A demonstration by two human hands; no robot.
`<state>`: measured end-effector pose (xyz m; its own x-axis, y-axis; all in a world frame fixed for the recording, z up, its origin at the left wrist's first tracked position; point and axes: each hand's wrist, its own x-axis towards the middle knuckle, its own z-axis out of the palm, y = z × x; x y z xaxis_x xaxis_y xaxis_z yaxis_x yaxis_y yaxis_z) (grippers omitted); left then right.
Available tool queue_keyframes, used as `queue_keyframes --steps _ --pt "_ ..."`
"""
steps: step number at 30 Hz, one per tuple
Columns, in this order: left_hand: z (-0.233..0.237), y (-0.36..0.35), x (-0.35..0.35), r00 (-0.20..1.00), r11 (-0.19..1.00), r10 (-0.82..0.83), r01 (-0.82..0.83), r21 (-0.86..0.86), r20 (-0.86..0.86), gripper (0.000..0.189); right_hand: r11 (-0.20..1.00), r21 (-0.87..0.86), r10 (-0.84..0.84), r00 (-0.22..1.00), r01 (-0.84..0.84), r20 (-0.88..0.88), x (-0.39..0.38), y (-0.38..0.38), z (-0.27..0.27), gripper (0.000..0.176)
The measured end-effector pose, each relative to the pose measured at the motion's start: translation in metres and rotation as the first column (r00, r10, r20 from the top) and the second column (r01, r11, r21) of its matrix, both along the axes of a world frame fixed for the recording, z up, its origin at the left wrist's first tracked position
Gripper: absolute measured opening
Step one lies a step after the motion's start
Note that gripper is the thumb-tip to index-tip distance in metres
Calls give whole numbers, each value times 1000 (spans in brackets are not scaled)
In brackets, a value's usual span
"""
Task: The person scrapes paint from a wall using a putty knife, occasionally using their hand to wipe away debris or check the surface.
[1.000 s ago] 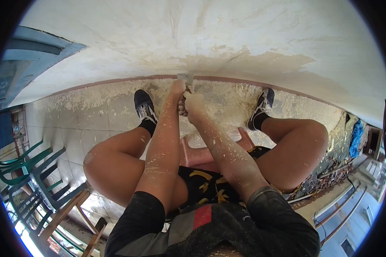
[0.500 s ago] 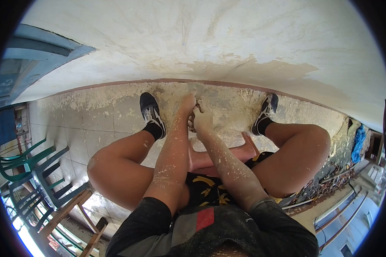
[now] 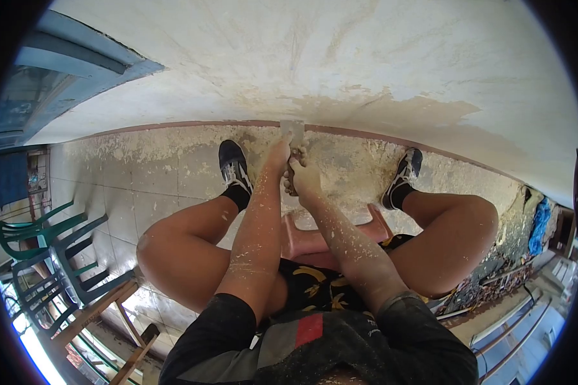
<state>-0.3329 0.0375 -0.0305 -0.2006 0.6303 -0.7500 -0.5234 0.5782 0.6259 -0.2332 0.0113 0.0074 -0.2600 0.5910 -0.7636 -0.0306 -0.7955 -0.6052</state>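
A flat, pale scraper point(image 3: 292, 126) points away from me, its wide blade at the reddish-brown strip along the foot of the wall. My left hand point(image 3: 278, 156) is closed round it just behind the blade. Close behind and touching, my right hand point(image 3: 306, 179) is curled with dusty fingers about the handle end, which the fingers mostly hide. Pale flakes and dust cover both forearms. Above the blade rises the whitish wall point(image 3: 289, 64), with a worn, tan patch point(image 3: 417, 112) low on its right side.
I sit on a low pink stool point(image 3: 295, 240) between my spread knees. Flakes litter the tiled floor point(image 3: 154, 176). Green plastic chairs point(image 3: 77, 263) and a wooden frame point(image 3: 99, 311) stand left, below a blue door or window frame point(image 3: 77, 54). Rubble point(image 3: 488, 282) lies right.
The scraper's blade now shows plainly against the wall's base strip, where before it was barely visible. My view has shifted slightly; both hands stay together in nearly the same place.
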Motion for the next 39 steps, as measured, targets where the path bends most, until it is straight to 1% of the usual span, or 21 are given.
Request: queue_keyframes --steps 1,4,7,9,13,16,18,20,21,22,23,24,26,28,31,33,34,36,37,38,39 --pt "-7 -6 -3 970 1000 27 -27 -5 243 44 997 -54 -53 994 48 -96 -4 -2 -3 14" --pt "5 -4 -6 970 995 74 -57 -80 230 41 986 -123 -136 971 113 -197 -12 -3 9 13" --pt "-30 4 -29 963 996 -21 43 -78 267 39 966 -232 -182 933 111 -310 -7 2 12 14" --pt "-59 9 -34 973 998 25 -11 -62 230 36 916 -391 -139 838 -94 -528 -6 11 -4 21" --pt "-25 6 -53 999 992 33 -30 -121 21 23 888 -457 -201 850 -52 -487 -38 13 -3 22" --pt "-56 8 -91 991 999 18 -12 -42 131 25 873 -487 -249 876 18 -414 -69 18 11 23" --pt "-7 14 -94 1000 999 -24 25 -36 7 24 904 -428 -204 872 -7 -446 -83 20 9 22" --pt "22 17 -95 928 960 -273 245 -137 -255 21 917 -398 -203 899 35 -389 -85 13 39 18" --pt "48 15 -90 931 960 -270 240 -147 -247 21 931 -357 -203 919 75 -337 -85 12 62 15" --pt "76 6 -81 995 996 -75 77 -42 59 21 924 -376 -206 923 73 -326 -80 2 90 15" --pt "95 -4 -71 923 993 109 -118 2 370 23 955 -288 -171 926 72 -337 -69 -13 121 12" --pt "105 -15 -64 921 993 113 -117 -11 372 23 980 -187 -134 927 71 -352 -62 -22 135 9" --pt "120 -29 -53 955 975 84 -138 176 285 27 975 -211 -143 926 71 -350 -54 -34 120 8" --pt "64 -37 -57 943 974 120 -172 145 312 23 974 -220 -140 924 63 -355 -54 -41 94 6" --pt "-10 -12 -88 988 997 64 -69 31 138 18 938 -344 -167 937 55 -307 -74 -15 47 11" --pt "-21 8 -111 944 970 -208 166 -177 -254 20 926 -376 -181 916 36 -358 -92 11 40 13" --pt "-7 10 -112 946 973 -199 161 -163 -256 20 908 -418 -199 888 8 -415 -100 17 52 14" --pt "14 11 -119 992 993 -116 115 -19 -44 27 890 -452 -245 903 64 -354 -101 10 86 13" --pt "37 -2 -112 993 993 -112 111 -31 -39 27 951 -304 -157 929 51 -335 -92 -12 109 12" --pt "61 -22 -96 996 993 -7 -4 117 94 32 987 -155 -77 952 32 -297 -83 -30 118 10" --pt "76 -36 -83 968 961 77 -135 241 238 37 983 -178 -89 953 38 -289 -75 -42 110 10"
